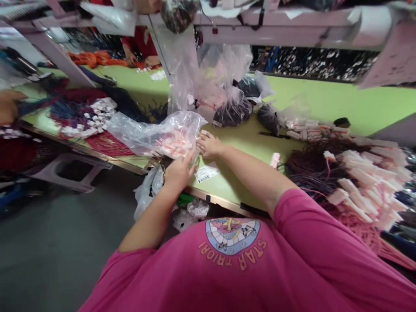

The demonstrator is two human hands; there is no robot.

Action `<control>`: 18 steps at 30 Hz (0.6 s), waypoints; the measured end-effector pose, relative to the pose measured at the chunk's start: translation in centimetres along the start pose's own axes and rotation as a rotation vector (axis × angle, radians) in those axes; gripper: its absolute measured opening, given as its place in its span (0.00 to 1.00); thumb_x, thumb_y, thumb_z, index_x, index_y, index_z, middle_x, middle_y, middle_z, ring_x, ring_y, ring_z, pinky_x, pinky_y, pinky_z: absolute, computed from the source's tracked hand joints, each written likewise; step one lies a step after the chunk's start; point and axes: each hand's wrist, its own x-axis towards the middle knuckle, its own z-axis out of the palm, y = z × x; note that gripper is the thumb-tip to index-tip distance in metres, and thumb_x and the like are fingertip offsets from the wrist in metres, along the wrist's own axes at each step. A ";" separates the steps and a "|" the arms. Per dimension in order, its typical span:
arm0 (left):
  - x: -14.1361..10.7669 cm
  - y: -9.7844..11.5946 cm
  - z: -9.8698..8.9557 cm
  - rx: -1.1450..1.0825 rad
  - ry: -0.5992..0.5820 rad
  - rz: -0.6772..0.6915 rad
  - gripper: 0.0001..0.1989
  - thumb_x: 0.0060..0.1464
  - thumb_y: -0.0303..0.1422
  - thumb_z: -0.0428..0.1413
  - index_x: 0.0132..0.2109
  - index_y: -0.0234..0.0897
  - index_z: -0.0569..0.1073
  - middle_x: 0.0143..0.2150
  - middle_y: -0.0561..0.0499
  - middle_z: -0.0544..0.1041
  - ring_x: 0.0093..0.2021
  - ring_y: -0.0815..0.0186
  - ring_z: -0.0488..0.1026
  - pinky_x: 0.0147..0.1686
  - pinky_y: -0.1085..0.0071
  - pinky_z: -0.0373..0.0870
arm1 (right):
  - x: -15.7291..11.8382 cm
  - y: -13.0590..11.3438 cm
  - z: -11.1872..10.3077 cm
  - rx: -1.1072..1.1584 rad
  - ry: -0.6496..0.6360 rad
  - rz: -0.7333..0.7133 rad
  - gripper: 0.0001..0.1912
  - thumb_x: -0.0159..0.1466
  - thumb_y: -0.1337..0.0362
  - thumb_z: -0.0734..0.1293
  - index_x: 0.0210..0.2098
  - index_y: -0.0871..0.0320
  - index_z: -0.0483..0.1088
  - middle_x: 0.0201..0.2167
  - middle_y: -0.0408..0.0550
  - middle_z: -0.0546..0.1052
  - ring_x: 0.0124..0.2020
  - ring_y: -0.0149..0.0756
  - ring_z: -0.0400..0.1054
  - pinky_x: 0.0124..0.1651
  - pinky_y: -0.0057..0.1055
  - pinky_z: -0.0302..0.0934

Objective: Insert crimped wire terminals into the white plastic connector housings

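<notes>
Left hand (178,174) and right hand (210,145) at clear bag's (131,132) right end, whether clamped unclear; pinkish pieces (175,144) inside blurred by plastic.

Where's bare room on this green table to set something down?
A broad patch lies behind the right-hand plugs, a small patch between the label and your right forearm. Wire bundles crowd the left, plastic bags the middle.

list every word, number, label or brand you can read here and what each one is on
"STAR TRIORI", as best it reads, under the round emblem on the pink shirt
Barcode label on the green table: print too small and blurred to read
Hanging sheet at upper right: marks too blurred to read
</notes>
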 end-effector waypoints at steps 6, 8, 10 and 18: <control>2.3 0.2 1.7 -0.014 -0.025 -0.079 0.33 0.63 0.43 0.55 0.71 0.38 0.60 0.60 0.36 0.76 0.52 0.46 0.78 0.42 0.61 0.69 | 1.3 1.1 1.3 -0.077 0.018 -0.038 0.28 0.64 0.57 0.64 0.63 0.57 0.66 0.67 0.62 0.65 0.66 0.60 0.56 0.63 0.60 0.54; 2.9 -0.3 1.7 -0.005 -0.047 -0.094 0.26 0.64 0.41 0.52 0.66 0.39 0.67 0.55 0.38 0.80 0.48 0.48 0.79 0.39 0.62 0.68 | 1.0 1.1 1.4 -0.084 0.031 -0.038 0.27 0.64 0.56 0.64 0.60 0.57 0.68 0.65 0.62 0.67 0.63 0.61 0.59 0.60 0.61 0.57; 3.2 -0.8 1.7 -0.005 -0.051 -0.109 0.17 0.67 0.41 0.49 0.55 0.40 0.74 0.47 0.41 0.82 0.43 0.52 0.80 0.37 0.63 0.66 | 0.6 1.1 1.7 -0.097 0.052 -0.029 0.25 0.64 0.55 0.64 0.59 0.55 0.69 0.63 0.61 0.69 0.61 0.60 0.60 0.58 0.61 0.59; 3.2 -2.0 1.6 -0.098 -0.022 -0.065 0.17 0.69 0.43 0.46 0.43 0.39 0.75 0.40 0.43 0.81 0.41 0.55 0.77 0.39 0.65 0.64 | -0.5 2.1 2.2 0.095 0.158 0.102 0.20 0.64 0.61 0.64 0.55 0.56 0.72 0.58 0.60 0.72 0.52 0.49 0.68 0.53 0.42 0.64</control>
